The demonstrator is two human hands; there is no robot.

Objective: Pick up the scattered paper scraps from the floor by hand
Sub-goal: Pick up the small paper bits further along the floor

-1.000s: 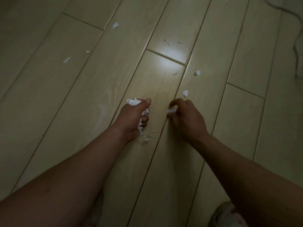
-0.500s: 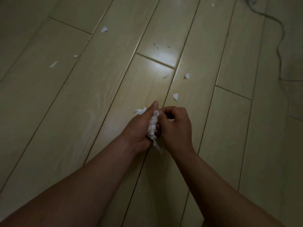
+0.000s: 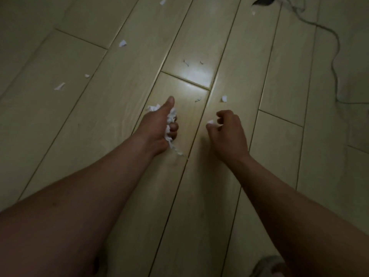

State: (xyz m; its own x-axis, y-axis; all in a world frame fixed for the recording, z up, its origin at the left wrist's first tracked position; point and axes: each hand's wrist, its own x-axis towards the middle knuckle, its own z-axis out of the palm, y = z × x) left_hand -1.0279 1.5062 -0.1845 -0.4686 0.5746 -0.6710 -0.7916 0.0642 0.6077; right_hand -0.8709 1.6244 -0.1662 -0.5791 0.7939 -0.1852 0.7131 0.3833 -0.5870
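My left hand (image 3: 157,124) is closed in a fist on a bunch of white paper scraps (image 3: 171,116); bits stick out above the thumb and trail below the palm. To its right, my right hand (image 3: 229,132) hovers low over the pale wooden floor (image 3: 99,126), thumb and forefinger apart on either side of a small white scrap (image 3: 210,122). Just beyond it lie another scrap (image 3: 224,98) and a thin sliver (image 3: 198,99). Further scraps lie far left (image 3: 59,86), (image 3: 87,75), and farther off (image 3: 122,43).
Two tiny scraps (image 3: 186,62) sit near the bright glare patch on the boards. A grey cable (image 3: 335,47) snakes along the right side. A dark object (image 3: 263,1) sits at the top edge. A shoe (image 3: 267,264) shows at the bottom right.
My hands were pressed together half a second ago, the right one at the bunch. The right hand has since moved away to the right and now opens over a small scrap on the floor.
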